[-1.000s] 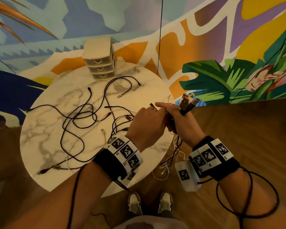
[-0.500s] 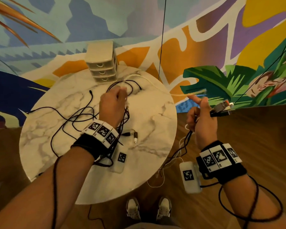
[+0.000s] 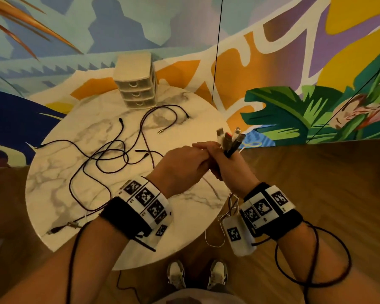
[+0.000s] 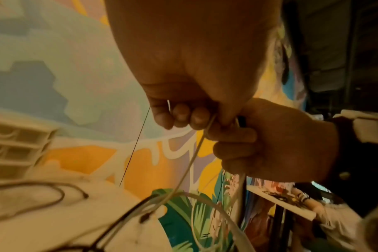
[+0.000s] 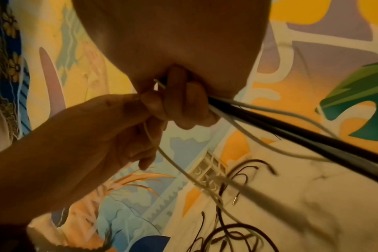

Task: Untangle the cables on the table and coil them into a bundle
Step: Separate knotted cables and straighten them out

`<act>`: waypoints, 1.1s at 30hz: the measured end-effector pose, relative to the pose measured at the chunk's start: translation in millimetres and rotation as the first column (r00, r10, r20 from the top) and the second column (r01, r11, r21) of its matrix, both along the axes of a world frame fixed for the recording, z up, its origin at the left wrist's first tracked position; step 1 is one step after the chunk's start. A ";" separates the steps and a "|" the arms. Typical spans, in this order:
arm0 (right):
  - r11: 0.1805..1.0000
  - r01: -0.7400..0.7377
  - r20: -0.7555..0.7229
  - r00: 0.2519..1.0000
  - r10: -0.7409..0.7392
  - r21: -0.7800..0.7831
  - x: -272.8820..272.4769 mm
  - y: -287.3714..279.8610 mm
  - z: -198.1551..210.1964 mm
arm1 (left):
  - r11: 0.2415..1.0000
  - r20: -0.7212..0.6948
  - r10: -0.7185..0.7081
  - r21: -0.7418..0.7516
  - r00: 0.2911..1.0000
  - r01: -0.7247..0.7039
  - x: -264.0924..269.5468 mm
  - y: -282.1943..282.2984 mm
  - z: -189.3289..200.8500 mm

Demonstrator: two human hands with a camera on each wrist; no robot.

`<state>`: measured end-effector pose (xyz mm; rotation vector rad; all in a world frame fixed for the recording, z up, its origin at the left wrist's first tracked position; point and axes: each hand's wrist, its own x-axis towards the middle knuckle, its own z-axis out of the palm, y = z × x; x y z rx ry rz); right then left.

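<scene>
Together both hands [image 3: 208, 163] grip the cables [image 3: 229, 142], plugs pointing up, cords hanging down

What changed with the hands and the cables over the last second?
The left hand, which half a second ago reached out over the table's cables, has come back to the right hand carrying a white cable and pinches it there. The right hand keeps gripping its bundle of cable ends, plugs upward. The loose dark cables and drawer unit have stayed put.

Lounge-like room, painted mural wall [image 3: 272, 62], round marble table [image 3: 59, 194], wooden floor [image 3: 316, 176]
</scene>
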<state>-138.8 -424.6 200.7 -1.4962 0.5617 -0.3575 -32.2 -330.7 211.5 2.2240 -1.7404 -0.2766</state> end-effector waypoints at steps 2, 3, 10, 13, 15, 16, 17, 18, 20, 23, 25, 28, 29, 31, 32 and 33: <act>0.999 0.039 0.013 0.999 -0.039 -0.032 2.4 -4.0 -0.6 | 0.992 -0.208 0.101 -0.054 0.973 -0.115 1.1 3.1 -14.3; 0.996 0.078 0.030 0.997 -0.077 -0.031 2.0 -7.0 -1.6 | 0.982 -0.293 0.174 -0.015 0.940 -0.186 3.8 6.9 -26.5; 0.981 0.194 0.089 0.977 -0.192 -0.024 -6.6 -17.7 -2.6 | 0.905 -0.243 0.412 -0.005 0.878 -0.426 71.6 14.9 -46.3; 0.953 0.301 0.151 0.942 -0.300 0.015 -5.7 -19.1 6.4 | 0.868 -0.172 0.438 -0.174 0.883 -0.464 95.6 0.8 -32.9; 0.927 0.371 0.187 0.908 -0.375 0.060 -6.7 -23.2 14.9 | 0.898 -0.108 0.440 0.026 0.891 -0.440 94.5 8.7 -56.6; 0.910 0.407 0.205 0.886 -0.415 0.081 -8.1 -26.8 17.7 | 0.889 -0.089 0.448 0.149 0.890 -0.433 92.8 16.2 -69.4; 0.893 0.440 0.220 0.865 -0.450 0.096 -10.4 -30.0 19.4 | 0.872 -0.090 0.468 0.209 0.879 -0.443 94.1 24.2 -79.2; 0.878 0.468 0.226 0.848 -0.479 0.102 -12.8 -33.3 19.7 | 0.864 -0.115 0.488 0.201 0.865 -0.461 98.7 29.6 -82.8; 0.851 0.514 0.218 0.823 -0.525 0.110 -19.0 -38.7 17.2 | 0.860 -0.184 0.511 0.101 0.840 -0.501 106.8 30.6 -78.0; 0.827 0.545 0.200 0.802 -0.562 0.137 -23.5 -42.3 10.2 | 0.873 -0.253 0.482 0.054 0.839 -0.485 115.8 24.5 -63.4; 0.829 0.541 0.186 0.807 -0.560 0.146 -23.5 -42.0 7.1 | 0.875 -0.256 0.467 -0.001 0.846 -0.484 120.0 24.8 -53.3; 0.800 0.570 0.213 0.771 -0.600 0.188 -20.0 -40.9 8.4 | 0.768 -0.221 0.535 -0.275 0.815 -0.578 125.3 28.1 -39.3; 0.777 0.590 0.230 0.743 -0.629 0.221 -18.3 -40.9 10.1 | 0.769 -0.199 0.532 -0.294 0.823 -0.568 125.3 27.2 -35.3; 0.743 0.614 0.251 0.700 -0.668 0.266 -15.2 -39.5 13.8 | 0.803 -0.139 0.510 -0.279 0.849 -0.527 123.9 27.9 -28.5; 0.738 0.618 0.259 0.691 -0.675 0.272 -13.9 -39.5 14.7 | 0.782 -0.119 0.522 -0.329 0.844 -0.530 124.0 26.7 -23.1; 0.737 0.619 0.263 0.689 -0.676 0.271 -12.5 -40.6 14.4 | 0.734 -0.118 0.545 -0.410 0.830 -0.541 126.3 24.4 -15.4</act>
